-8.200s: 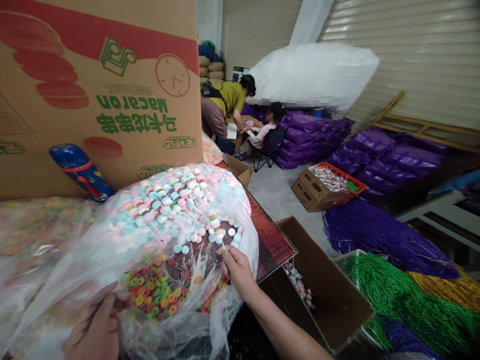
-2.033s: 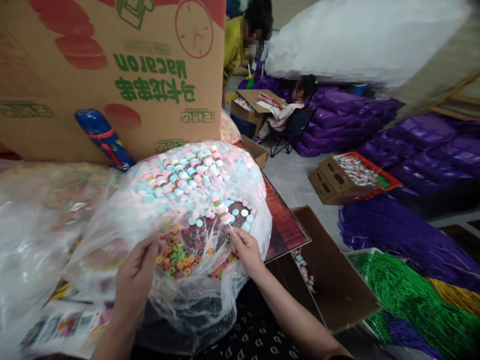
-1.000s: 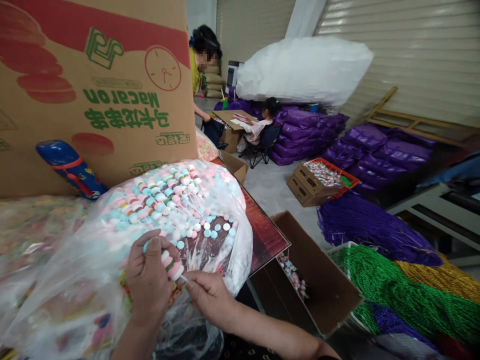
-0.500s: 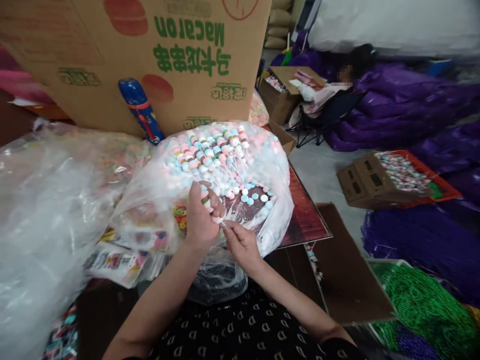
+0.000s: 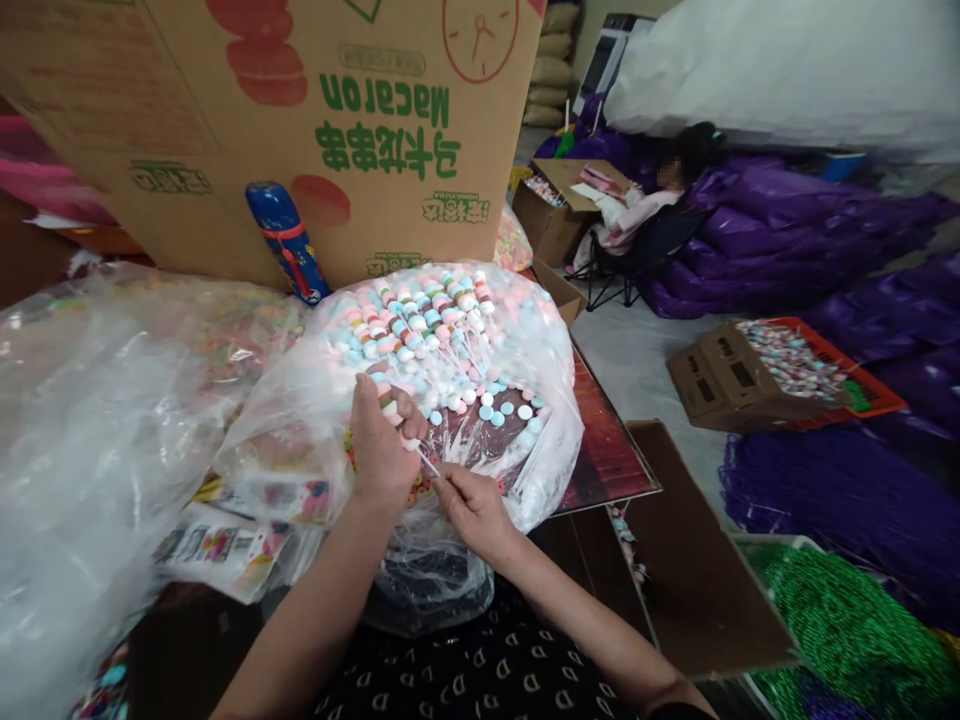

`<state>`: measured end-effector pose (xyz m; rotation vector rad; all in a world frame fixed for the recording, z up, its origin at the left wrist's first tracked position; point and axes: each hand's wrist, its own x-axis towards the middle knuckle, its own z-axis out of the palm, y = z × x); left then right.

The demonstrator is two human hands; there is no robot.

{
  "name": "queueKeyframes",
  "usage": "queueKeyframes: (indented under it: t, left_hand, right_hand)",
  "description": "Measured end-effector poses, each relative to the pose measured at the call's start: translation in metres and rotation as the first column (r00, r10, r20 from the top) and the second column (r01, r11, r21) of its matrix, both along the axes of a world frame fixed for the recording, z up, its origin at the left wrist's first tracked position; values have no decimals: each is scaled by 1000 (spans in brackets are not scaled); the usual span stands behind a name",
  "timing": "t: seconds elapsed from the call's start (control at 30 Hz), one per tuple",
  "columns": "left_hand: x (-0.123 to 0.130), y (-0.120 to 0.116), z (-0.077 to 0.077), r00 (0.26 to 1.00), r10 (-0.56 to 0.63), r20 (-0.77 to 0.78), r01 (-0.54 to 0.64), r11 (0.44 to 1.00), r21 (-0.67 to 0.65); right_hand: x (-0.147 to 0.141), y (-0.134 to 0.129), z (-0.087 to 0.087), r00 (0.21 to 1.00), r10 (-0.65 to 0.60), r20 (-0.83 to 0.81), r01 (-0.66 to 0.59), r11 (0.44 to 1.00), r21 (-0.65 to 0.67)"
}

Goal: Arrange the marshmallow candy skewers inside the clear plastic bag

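My left hand [image 5: 384, 445] is wrapped round a short stack of pastel candies [image 5: 389, 407], partly hidden by the fingers. A thin white stick [image 5: 430, 466] runs out of the stack's lower end. Its other end is pinched between the thumb and fingers of my right hand [image 5: 480, 512]. Just beyond both hands, a clear plastic bag [image 5: 551, 450] lies spread on the table. Rows of finished candy skewers [image 5: 420, 310] rest on it, pink, blue, white and brown. Loose blue and white candy discs [image 5: 496, 412] are scattered on its near right part.
A large macaron carton [image 5: 390, 220] stands behind, with a blue bottle [image 5: 289, 245] before it. Packaging pouches [image 5: 221, 550] and a full plastic bag [image 5: 97, 450] lie left. An open carton [image 5: 697, 560] is below the table's right edge. Another person [image 5: 637, 210] sits farther back.
My right hand has drawn back from my left, so more of the white stick shows between them. My left hand has shifted slightly left. The view has tilted up a little.
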<state>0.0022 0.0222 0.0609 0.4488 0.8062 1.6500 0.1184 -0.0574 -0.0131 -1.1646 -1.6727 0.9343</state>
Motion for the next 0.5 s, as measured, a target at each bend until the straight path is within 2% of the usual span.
queueKeyframes:
  t: [0.1, 0.2, 0.3, 0.37, 0.43, 0.5]
  left_hand:
    - [-9, 6, 2, 1000, -8, -18, 9, 1000, 9]
    - [-18, 3, -2, 996, -4, -85, 8, 999, 46]
    - [-28, -8, -12, 980, 22, -196, -4, 996, 94]
    - [-36, -17, -22, 969, 40, -242, -21, 997, 79]
    - [-42, -25, -32, 964, 11, -265, -3, 1000, 31]
    - [-45, -33, -41, 962, -19, -274, 14, 1000, -20]
  right_hand:
    - [3, 3, 2, 999, 38, -11, -38, 999, -16]
    - [16, 20, 11, 1000, -17, -7, 17, 1000, -8]
    - [40, 55, 29, 988, -150, 39, 147, 987, 61]
    - [57, 86, 45, 961, -250, 116, 236, 964, 124]
    - [69, 121, 60, 892, -367, 264, 326, 927, 188]
    - [74, 155, 72, 729, -441, 524, 381, 897, 226]
